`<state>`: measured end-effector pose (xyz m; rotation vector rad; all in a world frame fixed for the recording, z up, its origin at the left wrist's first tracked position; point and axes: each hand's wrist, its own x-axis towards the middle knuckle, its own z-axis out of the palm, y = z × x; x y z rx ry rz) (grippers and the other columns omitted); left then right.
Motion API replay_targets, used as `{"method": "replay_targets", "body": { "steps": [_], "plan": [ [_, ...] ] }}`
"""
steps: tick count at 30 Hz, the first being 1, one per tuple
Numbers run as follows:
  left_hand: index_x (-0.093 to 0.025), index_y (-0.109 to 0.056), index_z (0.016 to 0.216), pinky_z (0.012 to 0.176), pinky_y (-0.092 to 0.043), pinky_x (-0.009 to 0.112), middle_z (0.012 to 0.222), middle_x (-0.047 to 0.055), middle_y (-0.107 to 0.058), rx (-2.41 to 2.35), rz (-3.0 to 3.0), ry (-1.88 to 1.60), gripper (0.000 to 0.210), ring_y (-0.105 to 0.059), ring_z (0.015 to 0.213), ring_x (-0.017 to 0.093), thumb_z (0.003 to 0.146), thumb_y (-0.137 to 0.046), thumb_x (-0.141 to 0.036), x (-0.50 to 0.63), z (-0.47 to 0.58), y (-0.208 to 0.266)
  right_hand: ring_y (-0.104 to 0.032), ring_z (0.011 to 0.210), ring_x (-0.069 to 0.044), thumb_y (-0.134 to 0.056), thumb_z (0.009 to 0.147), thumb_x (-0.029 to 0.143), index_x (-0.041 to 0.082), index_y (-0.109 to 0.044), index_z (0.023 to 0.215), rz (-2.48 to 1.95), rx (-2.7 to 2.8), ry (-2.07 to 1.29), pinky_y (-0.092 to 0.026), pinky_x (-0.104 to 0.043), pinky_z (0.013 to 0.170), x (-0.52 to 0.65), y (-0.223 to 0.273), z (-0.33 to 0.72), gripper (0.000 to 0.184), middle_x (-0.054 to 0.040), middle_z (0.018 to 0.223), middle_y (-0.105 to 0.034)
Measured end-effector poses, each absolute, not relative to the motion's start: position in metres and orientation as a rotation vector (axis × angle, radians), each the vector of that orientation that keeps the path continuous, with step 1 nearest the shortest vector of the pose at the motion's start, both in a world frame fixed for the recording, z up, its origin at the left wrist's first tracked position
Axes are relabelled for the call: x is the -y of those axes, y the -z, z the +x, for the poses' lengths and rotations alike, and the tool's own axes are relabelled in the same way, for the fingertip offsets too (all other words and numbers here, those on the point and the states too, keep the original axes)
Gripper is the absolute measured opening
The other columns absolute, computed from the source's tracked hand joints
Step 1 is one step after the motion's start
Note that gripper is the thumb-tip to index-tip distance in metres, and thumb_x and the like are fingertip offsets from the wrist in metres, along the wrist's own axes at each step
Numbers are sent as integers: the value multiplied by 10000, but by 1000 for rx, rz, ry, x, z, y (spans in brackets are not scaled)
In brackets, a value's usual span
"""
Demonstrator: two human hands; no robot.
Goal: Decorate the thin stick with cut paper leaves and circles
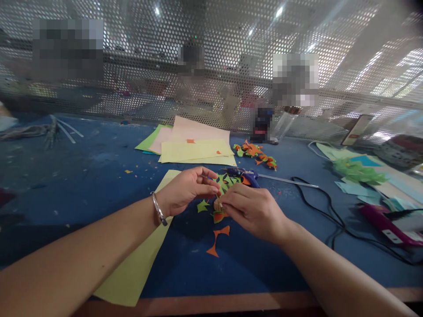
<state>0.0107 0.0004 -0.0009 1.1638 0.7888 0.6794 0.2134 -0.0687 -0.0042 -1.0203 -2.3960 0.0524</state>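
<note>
My right hand (253, 211) is closed in a pinch on a small tan piece (218, 204), partly covered by the fingertips. My left hand (190, 187), with a silver bangle at the wrist, hovers just beside it. Its fingers are loosely curved and apart, and nothing shows between them. Beneath the hands lie several green paper cutouts (228, 180), a green star-shaped piece (202, 205) and a small green-and-orange paper piece (218, 216). Nearer me is an orange paper scrap (216, 241). A blue glue gun (243, 173) rests just beyond my right hand.
A yellow sheet (142, 264) lies under my left forearm. Stacked paper sheets (194, 152) and orange-green paper pieces (253, 149) sit farther back. To the right, a black cable (330, 202) runs by a magenta power strip (386, 224). A perforated metal screen (218, 88) stands behind the blue table (82, 185).
</note>
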Motion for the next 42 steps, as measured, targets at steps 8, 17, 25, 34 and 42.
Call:
{"method": "replay_targets", "body": {
  "steps": [8, 17, 25, 34, 42],
  "plan": [
    [-192, -502, 981, 682, -534, 326, 868, 88, -747, -899, 1247, -491, 283, -730, 746, 205, 865, -684, -375, 3, 8, -10, -660, 781, -132, -572, 936, 160, 198, -675, 964, -1001, 2107, 70, -497, -244, 632, 69, 4, 214, 114, -45, 918, -700],
    [-178, -539, 878, 754, -534, 299, 824, 38, -744, -720, 1214, -577, 290, -726, 794, 164, 799, -776, -325, 12, 13, -10, -666, 784, -144, -581, 931, 154, 178, -681, 950, -974, 2170, 75, -505, -263, 658, 69, 6, 213, 104, -58, 904, -699],
    [-174, -509, 860, 686, -540, 275, 703, -10, -691, -767, 1227, -659, 356, -694, 679, 137, 723, -834, -221, 13, 15, -9, -621, 740, -132, -593, 925, 157, 187, -685, 963, -992, 2087, -145, -487, -256, 636, 66, 8, 209, 104, -51, 889, -675],
    [-181, -504, 892, 655, -520, 259, 696, -11, -682, -720, 1391, -660, 224, -681, 676, 127, 829, -719, -176, 14, 16, -8, -576, 696, -130, -646, 893, 214, 207, -700, 883, -1132, 1928, -447, -450, -252, 588, 58, 9, 209, 56, -24, 827, -630],
    [-195, -463, 970, 662, -529, 284, 715, -3, -693, -665, 1506, -637, 256, -694, 692, 152, 844, -681, -151, 13, 15, -7, -583, 522, -94, -698, 849, 299, 206, -642, 927, -1229, 1696, -941, -472, -213, 488, 59, 6, 207, 132, 30, 697, -611]
  ]
}}
